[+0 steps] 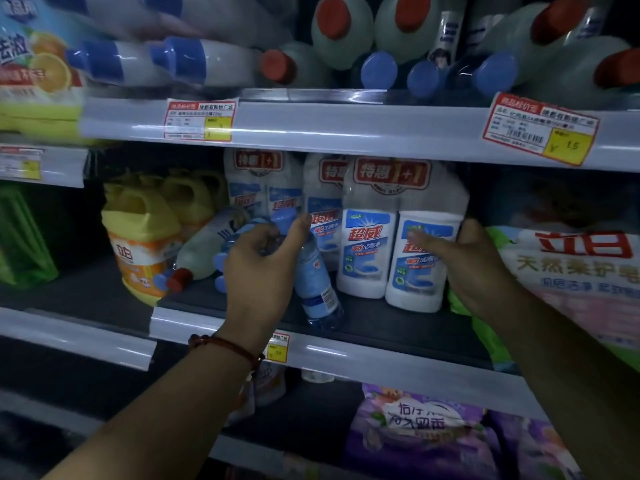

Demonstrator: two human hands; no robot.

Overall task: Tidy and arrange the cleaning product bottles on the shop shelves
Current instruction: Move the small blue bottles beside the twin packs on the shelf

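A person's left hand (263, 268), a beaded bracelet (225, 344) at the wrist, reaches over the front edge of the middle shelf (346, 355) and grasps a clear blue bottle (315, 282). The fingers curl round its upper half and the thumb lies beside the blue cap. The bottle leans, its base resting close to the shelf's front edge below the hand. To the right, the right hand (478, 268) clasps a wrapped twin pack (391, 244) of white cleaner bottles, thumb across the front label and fingers round the right side. The pack stands upright just behind the front edge. Further left sit yellow jugs (142, 237) and a toppled white bottle (204, 251). On the upper shelf (346, 126), bottles lie caps forward.
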